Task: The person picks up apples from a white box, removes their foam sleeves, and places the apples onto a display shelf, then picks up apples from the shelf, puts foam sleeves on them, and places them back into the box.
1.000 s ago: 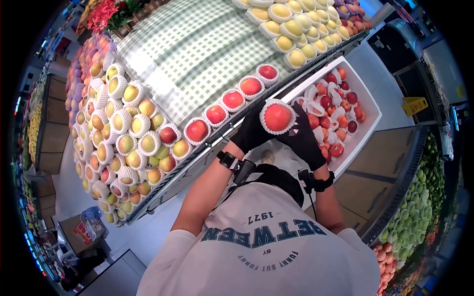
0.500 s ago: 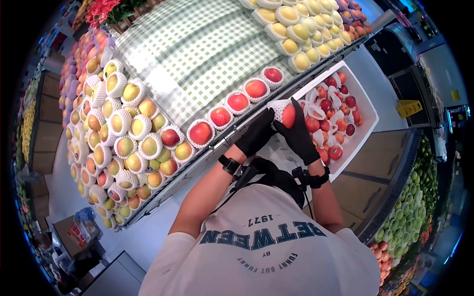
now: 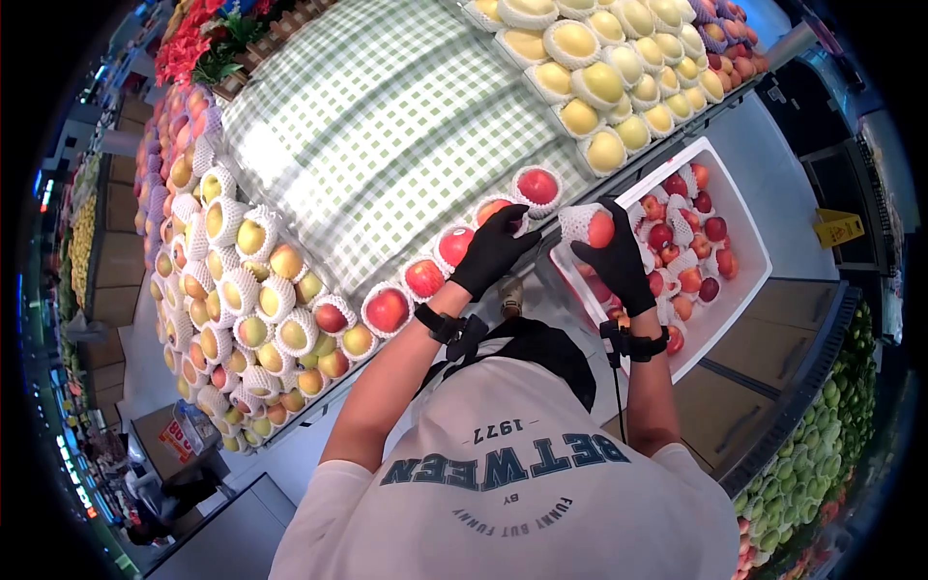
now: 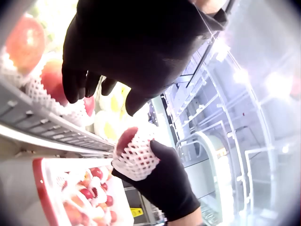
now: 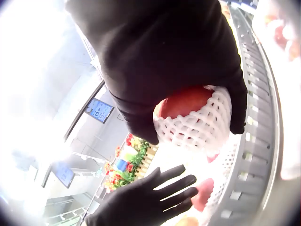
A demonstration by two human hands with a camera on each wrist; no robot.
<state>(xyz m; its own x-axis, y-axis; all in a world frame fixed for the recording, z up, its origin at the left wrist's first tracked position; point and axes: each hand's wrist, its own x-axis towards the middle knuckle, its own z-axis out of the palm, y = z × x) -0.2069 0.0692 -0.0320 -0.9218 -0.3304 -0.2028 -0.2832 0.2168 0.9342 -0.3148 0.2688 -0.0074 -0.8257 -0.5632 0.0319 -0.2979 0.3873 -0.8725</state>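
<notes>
My right hand (image 3: 623,269), in a black glove, grips a red apple (image 3: 600,229) in a white foam net beside the display's front edge. The right wrist view shows thumb and fingers round this netted apple (image 5: 193,120). My gloved left hand (image 3: 493,253) is over the front row of netted red apples, with its fingertips at one apple (image 3: 491,209) that it partly covers. Its fingers are loosely extended in the left wrist view. Another netted apple (image 3: 537,187) sits at the row's right end.
A white foam box (image 3: 749,232) of red apples, some in nets, stands to the right. Green checked cloth (image 3: 387,126) covers the sloped display behind the row. Yellow netted fruit (image 3: 599,82) lies at the back right, mixed netted fruit (image 3: 256,300) at the left.
Both hands were together at the netted apple. The left hand has let go and moved left over the row; the right hand now holds the apple alone, slightly further right.
</notes>
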